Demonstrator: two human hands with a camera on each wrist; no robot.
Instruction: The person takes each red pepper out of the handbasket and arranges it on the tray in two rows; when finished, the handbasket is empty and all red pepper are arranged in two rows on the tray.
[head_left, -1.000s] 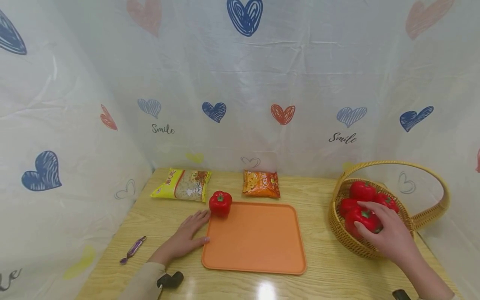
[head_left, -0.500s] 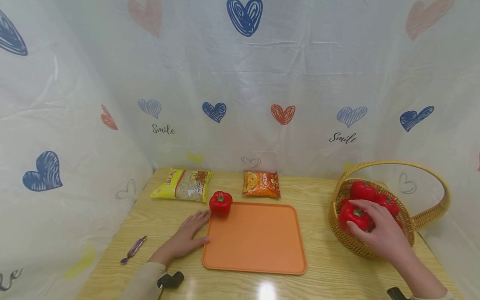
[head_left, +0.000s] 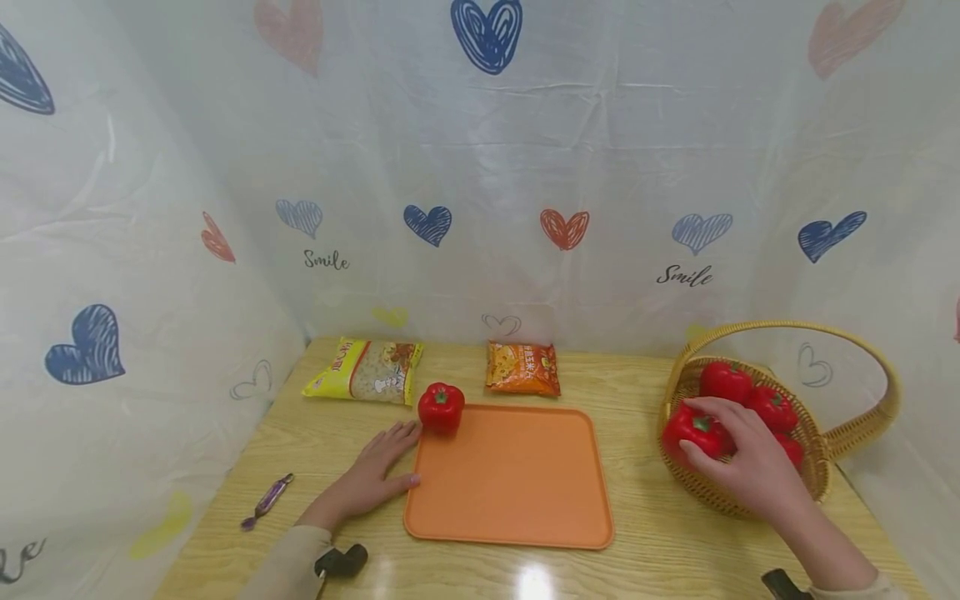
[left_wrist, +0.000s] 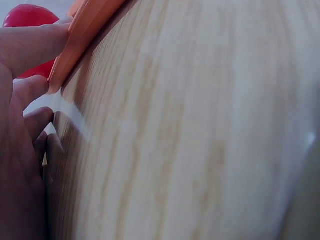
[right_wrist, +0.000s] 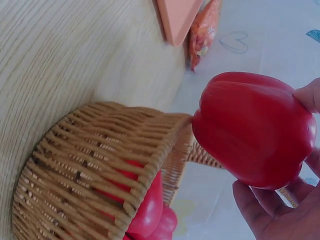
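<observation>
My right hand [head_left: 757, 458] grips a red bell pepper [head_left: 692, 433] between thumb and fingers, over the left part of the wicker basket [head_left: 708, 492]. In the right wrist view the pepper [right_wrist: 252, 130] shows above the basket's rim [right_wrist: 165, 145]. Several more red bell peppers [head_left: 725, 381] lie inside the basket. My left hand [head_left: 371, 471] lies flat on the table, its fingertips at the left edge of the orange tray [head_left: 513, 483]. Another red bell pepper [head_left: 441, 407] sits on the tray's far left corner. In the left wrist view, thumb and fingers touch the tray's rim [left_wrist: 75, 50].
Behind the tray lie a yellow snack bag [head_left: 367, 369] and an orange snack packet [head_left: 522, 367]. A purple wrapped candy [head_left: 267, 502] is left of my left hand. The basket's tall handle [head_left: 795, 327] arches over its far side. A heart-printed curtain [head_left: 495, 167] hangs behind the table.
My right hand has lifted the bell pepper and moved it left, from among the others toward the basket's left rim. My left hand and the tray have stayed in place.
</observation>
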